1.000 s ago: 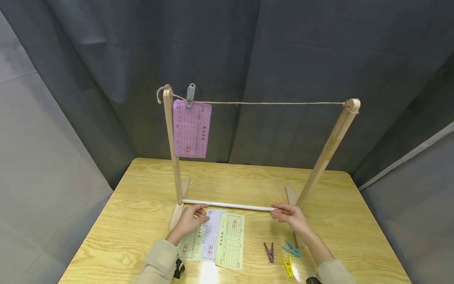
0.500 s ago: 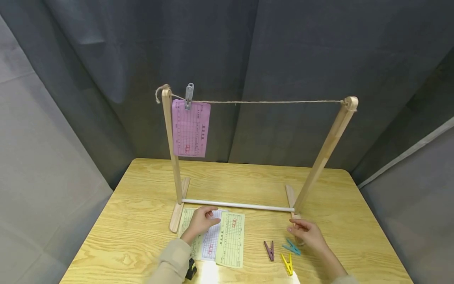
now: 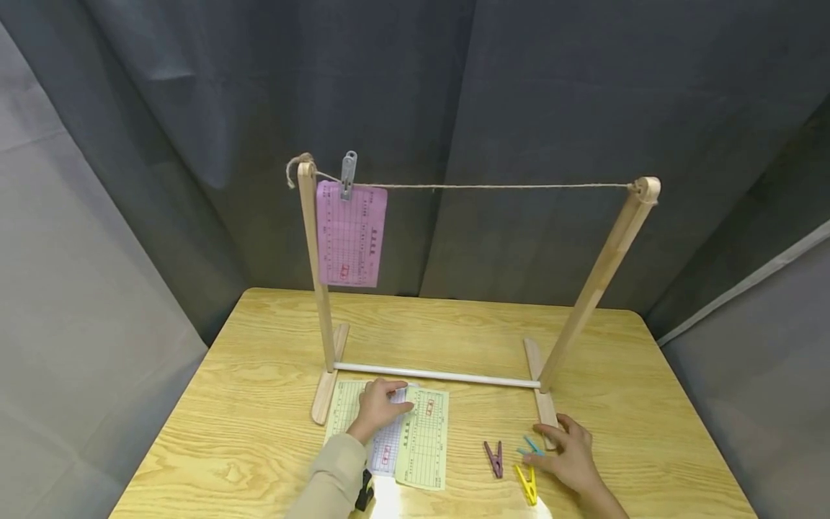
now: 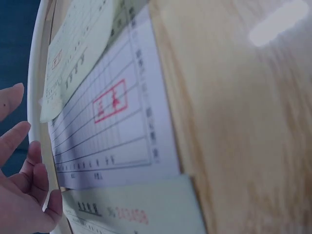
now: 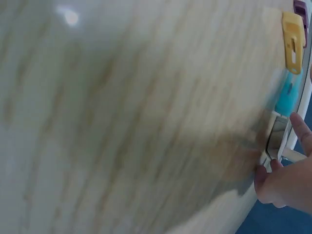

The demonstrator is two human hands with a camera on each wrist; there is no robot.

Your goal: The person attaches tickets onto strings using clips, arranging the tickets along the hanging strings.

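Observation:
My left hand [image 3: 378, 409] hovers over overlapping printed slips, its fingers relaxed and holding nothing. Beneath it lie a pale green slip [image 3: 345, 405], a white slip [image 3: 385, 455] and a yellow-green slip [image 3: 424, 440]. My right hand [image 3: 570, 455] reaches down at a blue clothespin [image 3: 534, 445], index finger and thumb parted on either side; whether they touch it I cannot tell. In the right wrist view a fingertip is close to the end of the blue clothespin [image 5: 288, 92]. Beside it lie a yellow clothespin [image 3: 527, 485] and a purple clothespin [image 3: 494, 459].
A wooden rack stands behind, with a left post [image 3: 315, 267], a right post [image 3: 596, 285] and a white crossbar [image 3: 437, 375]. Along its string [image 3: 493, 186], a grey clothespin [image 3: 348, 175] holds a pink slip [image 3: 351, 241] near the left post. Dark curtains [image 3: 551, 94] hang beyond the table.
My right hand has left the crossbar's right end and come down toward the viewer to the blue clothespin. My left hand has shifted right over the slips.

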